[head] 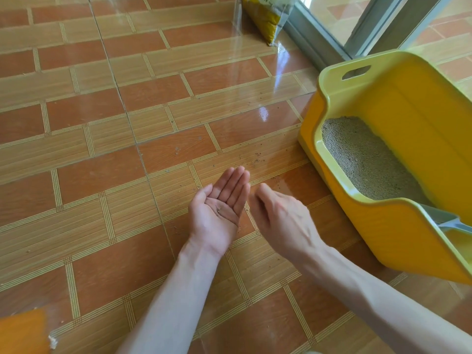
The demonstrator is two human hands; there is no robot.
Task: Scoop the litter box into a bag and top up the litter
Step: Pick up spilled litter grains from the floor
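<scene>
The yellow litter box (398, 226) with a high green rim stands on the floor at the right, with grey litter (362, 159) inside. My left hand (219, 208) is held palm up above the floor, fingers straight, a few litter grains on the palm. My right hand (278, 213) hovers just right of it, back up, fingers bent downward over the tiles; what its fingertips hold is hidden. Scattered litter grains (255, 159) lie on the tiles beyond both hands. A grey scoop (449, 223) pokes out at the box's near corner.
A yellow litter bag (268, 19) leans at the back beside a glass sliding door (339, 21). An orange object (23, 333) shows at the lower left corner. Glossy orange and tan floor tiles (102, 149) cover the whole left side.
</scene>
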